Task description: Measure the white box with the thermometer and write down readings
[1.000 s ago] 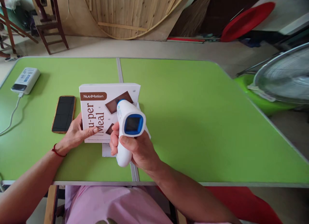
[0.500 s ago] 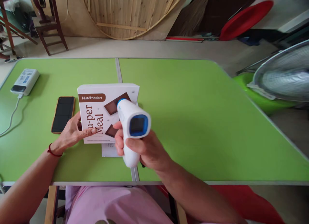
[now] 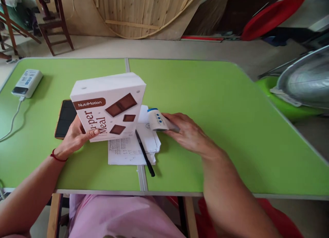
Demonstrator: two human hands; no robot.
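My left hand (image 3: 77, 133) grips the lower left edge of a white NutriMotion box (image 3: 119, 126), thumb on its front. The box tilts, showing its top, and hides part of a phone (image 3: 63, 120) and some papers. In my right hand (image 3: 189, 132) is a white infrared thermometer (image 3: 156, 120) with a blue tip, turned on its side just right of the box. Below them lie papers (image 3: 128, 155) with handwriting, and across these a black pen (image 3: 145, 154).
A white power bank (image 3: 27, 83) with a cable (image 3: 16, 120) lies at the table's far left. All this rests on a green folding table (image 3: 205, 94) with a metal seam. Beyond the right edge stand a fan (image 3: 305, 80) and a green tub (image 3: 285, 97). A wooden chair (image 3: 55, 25) is behind.
My right hand has moved right and turned the thermometer sideways, away from the box front. The left hand has raised and tilted the box. Papers and pen now show more.
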